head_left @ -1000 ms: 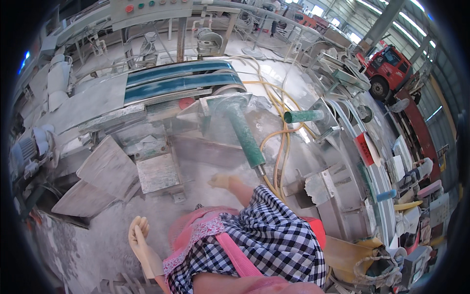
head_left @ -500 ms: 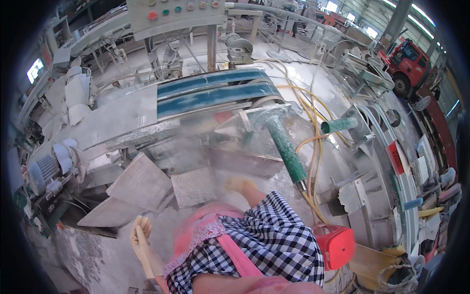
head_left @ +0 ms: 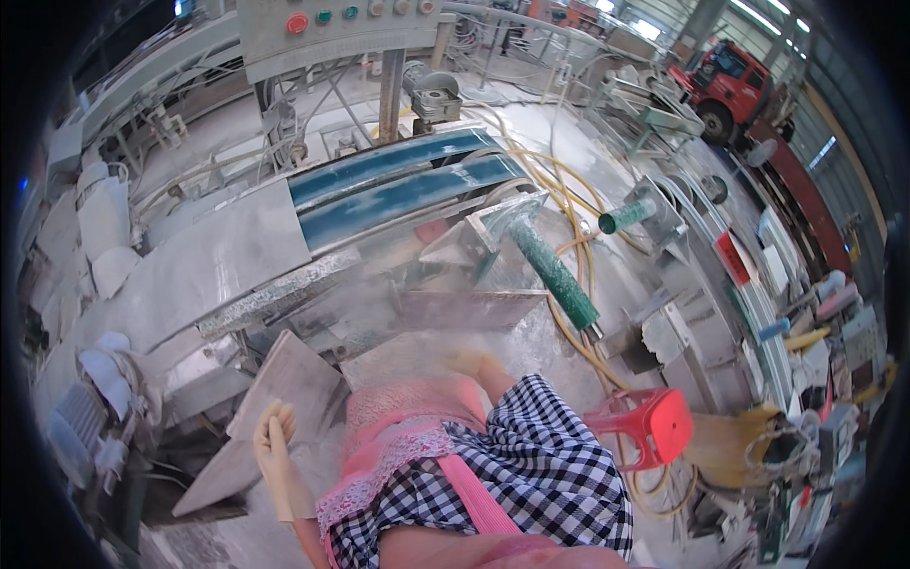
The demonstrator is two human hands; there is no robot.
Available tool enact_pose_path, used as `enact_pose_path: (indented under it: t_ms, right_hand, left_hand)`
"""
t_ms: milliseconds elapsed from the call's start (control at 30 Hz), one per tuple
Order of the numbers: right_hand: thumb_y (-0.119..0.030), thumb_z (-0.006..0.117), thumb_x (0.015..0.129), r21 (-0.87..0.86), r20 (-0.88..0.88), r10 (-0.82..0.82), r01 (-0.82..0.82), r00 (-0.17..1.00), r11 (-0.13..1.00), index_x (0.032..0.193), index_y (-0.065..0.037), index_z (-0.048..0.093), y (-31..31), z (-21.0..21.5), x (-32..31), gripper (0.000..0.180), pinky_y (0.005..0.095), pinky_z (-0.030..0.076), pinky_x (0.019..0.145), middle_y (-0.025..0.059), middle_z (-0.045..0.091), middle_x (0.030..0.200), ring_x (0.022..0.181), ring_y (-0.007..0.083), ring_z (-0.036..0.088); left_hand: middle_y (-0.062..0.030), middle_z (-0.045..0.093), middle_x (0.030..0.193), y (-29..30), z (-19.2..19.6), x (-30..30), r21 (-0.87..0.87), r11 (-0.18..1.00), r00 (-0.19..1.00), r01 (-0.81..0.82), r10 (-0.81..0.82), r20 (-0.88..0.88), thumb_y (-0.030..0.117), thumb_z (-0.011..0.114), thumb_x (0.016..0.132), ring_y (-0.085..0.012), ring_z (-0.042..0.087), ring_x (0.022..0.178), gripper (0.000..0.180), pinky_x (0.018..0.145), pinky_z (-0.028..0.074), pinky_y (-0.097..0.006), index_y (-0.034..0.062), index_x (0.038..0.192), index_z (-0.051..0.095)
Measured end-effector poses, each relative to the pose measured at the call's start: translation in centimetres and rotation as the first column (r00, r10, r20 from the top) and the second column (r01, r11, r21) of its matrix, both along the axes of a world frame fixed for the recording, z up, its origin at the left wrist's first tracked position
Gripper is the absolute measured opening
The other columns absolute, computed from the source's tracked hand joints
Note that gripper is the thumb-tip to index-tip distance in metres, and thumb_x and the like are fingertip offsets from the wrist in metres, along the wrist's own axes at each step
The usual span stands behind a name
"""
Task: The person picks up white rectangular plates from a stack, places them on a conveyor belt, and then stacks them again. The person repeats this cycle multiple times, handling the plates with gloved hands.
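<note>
My left hand (head_left: 277,453), in a pale rubber glove, sits at about 7 o'clock with the fingers straight and together, open, resting on the near edge of a grey stone slab (head_left: 275,398) that lies tilted against the machine. It's not wrapped around anything, just flat on the slab's edge.

My right hand (head_left: 471,363), also gloved, is near dead centre, reaching forward over a second, flatter stone piece (head_left: 408,353) right in front of my pink apron. It's blurry and dusty, so I can't tell if it's gripping that piece or just lying on it.

At 12 o'clock from the hands there are 2 blue-green conveyor belts (head_left: 403,185) side by side, with a grey control box (head_left: 327,24) with coloured buttons above them. A green ribbed hose (head_left: 559,280) runs down at 2 o'clock, next to yellow hoses (head_left: 569,190). A red plastic stool (head_left: 654,427) sits at 4 o'clock, just beside my checked sleeve. A red truck (head_left: 725,85) is parked far off at 1 o'clock.
</note>
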State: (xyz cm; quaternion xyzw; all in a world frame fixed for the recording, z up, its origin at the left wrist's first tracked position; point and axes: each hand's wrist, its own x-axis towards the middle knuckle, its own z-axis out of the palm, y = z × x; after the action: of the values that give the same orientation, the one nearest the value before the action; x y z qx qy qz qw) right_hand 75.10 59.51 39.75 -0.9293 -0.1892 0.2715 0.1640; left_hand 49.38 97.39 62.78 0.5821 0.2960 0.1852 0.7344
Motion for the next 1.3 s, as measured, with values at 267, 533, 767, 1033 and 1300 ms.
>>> enact_pose_path:
  t_ms: [267, 533, 767, 1033, 1300]
  right_hand:
    - [-0.05, 0.051, 0.096, -0.058, -0.074, -0.221, 0.217, 0.972, 0.974, 0.112, -0.009, 0.073, 1.6, -0.5, -9.1, 0.049, 0.0404, 0.048, 0.096, 0.0143, 0.071, 0.115, 0.108, 0.0317, 0.065]
    - [-0.059, 0.054, 0.09, 0.043, -0.138, -0.453, 0.462, 0.881, 0.886, 0.122, -0.01, 0.07, 1.8, 5.4, -14.8, 0.061, 0.0429, 0.048, 0.098, 0.0166, 0.069, 0.123, 0.114, 0.0323, 0.065]
    - [-0.054, 0.055, 0.091, -0.026, -0.118, -0.569, 0.57, 0.814, 0.821, 0.117, -0.006, 0.071, -0.7, 5.1, -17.1, 0.057, 0.0409, 0.048, 0.097, 0.0184, 0.069, 0.12, 0.113, 0.0322, 0.064]
    - [-0.045, 0.065, 0.087, 0.182, -0.265, -0.793, 0.836, 0.549, 0.518, 0.133, -0.002, 0.061, -2.2, 6.8, -19.7, 0.063, 0.0405, 0.049, 0.098, 0.0205, 0.062, 0.133, 0.12, 0.0311, 0.061]
    - [-0.042, 0.065, 0.086, 0.121, -0.221, -0.92, 0.945, 0.324, 0.304, 0.132, 0.001, 0.059, -5.8, 6.0, -22.1, 0.063, 0.0405, 0.05, 0.095, 0.0241, 0.065, 0.126, 0.118, 0.0324, 0.062]
  left_hand:
    - [-0.0137, 0.07, 0.116, 11.1, -0.7, 1.6, 0.018, 0.976, 0.976, 0.215, -0.215, 0.038, 0.028, 0.052, 0.105, -0.0183, 0.067, 0.109, 0.038, 0.094, 0.052, -0.031, -0.0003, 0.13, 0.06]
    - [-0.0128, 0.07, 0.117, 14.7, -3.5, 6.6, 0.003, 0.906, 0.906, 0.423, -0.423, 0.027, 0.028, 0.056, 0.103, -0.0184, 0.067, 0.109, 0.038, 0.095, 0.051, -0.031, 0.0002, 0.128, 0.062]
    - [-0.0198, 0.064, 0.126, 18.7, -8.2, 16.9, 0.472, 0.804, 0.922, 0.362, -0.385, -0.051, 0.029, 0.058, 0.101, -0.0284, 0.061, 0.119, 0.046, 0.105, 0.045, -0.038, -0.0038, 0.134, 0.056]
    - [-0.0251, 0.044, 0.15, 23.1, -10.8, 26.5, 0.858, 0.137, 0.868, 0.494, -0.023, -0.496, 0.044, 0.049, 0.1, -0.0408, 0.036, 0.142, 0.062, 0.113, 0.033, -0.052, -0.0021, 0.141, 0.049]
    - [-0.0304, 0.046, 0.145, 22.6, -12.4, 28.9, 0.704, 0.078, 0.7, 0.706, 0.077, -0.71, 0.048, 0.046, 0.1, -0.0443, 0.043, 0.135, 0.064, 0.114, 0.034, -0.048, -0.0008, 0.141, 0.048]
